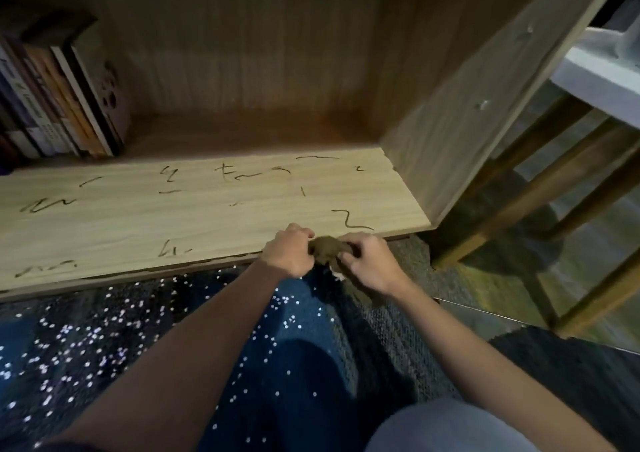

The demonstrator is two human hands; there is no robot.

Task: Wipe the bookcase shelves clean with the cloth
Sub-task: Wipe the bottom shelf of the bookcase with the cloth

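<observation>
The bottom shelf (138, 216) of a light wooden bookcase runs across the view, covered with several dark scribbled marks. A small bunched brown cloth (328, 249) is held just at the shelf's front edge, toward its right end. My left hand (289, 254) grips the cloth's left side and my right hand (369, 262) grips its right side. Both hands hover at the edge, over the floor. Most of the cloth is hidden between the fingers.
Several books (59, 105) lean at the shelf's back left. The bookcase's right side panel (460, 115) rises beside the hands. A wooden stool or table with slanted legs (540, 188) stands to the right. A dark blue speckled fabric (173, 330) lies below.
</observation>
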